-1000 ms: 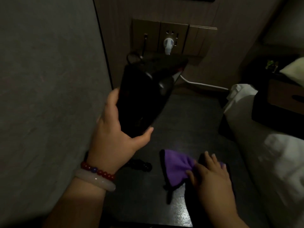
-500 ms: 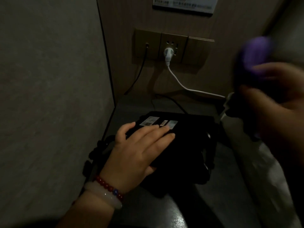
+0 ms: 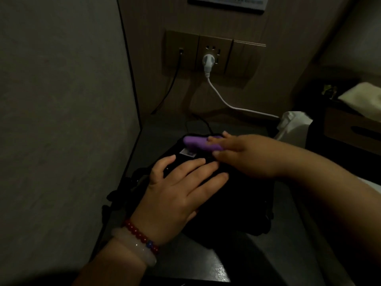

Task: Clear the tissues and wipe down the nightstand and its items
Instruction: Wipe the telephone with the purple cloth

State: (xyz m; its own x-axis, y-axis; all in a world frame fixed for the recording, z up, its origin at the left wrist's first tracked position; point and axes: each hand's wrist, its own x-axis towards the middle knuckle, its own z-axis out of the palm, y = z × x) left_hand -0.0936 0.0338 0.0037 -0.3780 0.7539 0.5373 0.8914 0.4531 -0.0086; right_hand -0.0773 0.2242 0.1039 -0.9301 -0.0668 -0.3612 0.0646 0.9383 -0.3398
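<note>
Purple cloth (image 3: 195,142): bunched, held in the right hand (image 3: 247,155), fingers lying across its top and thumb beneath, at the far edge of the black device (image 3: 237,203).
Left hand (image 3: 179,190): flat on the device's near side, fingers spread and straight; a red bead bracelet (image 3: 140,236) and a pale bangle (image 3: 134,246) on the wrist.
Black device: lying on the dark nightstand (image 3: 206,267), a small label showing beside the cloth.
Wall behind: socket panel (image 3: 237,56) with a white plug (image 3: 206,61) and a black cable (image 3: 173,79).
Right edge: white tissue (image 3: 292,124) by the nightstand's far corner.
</note>
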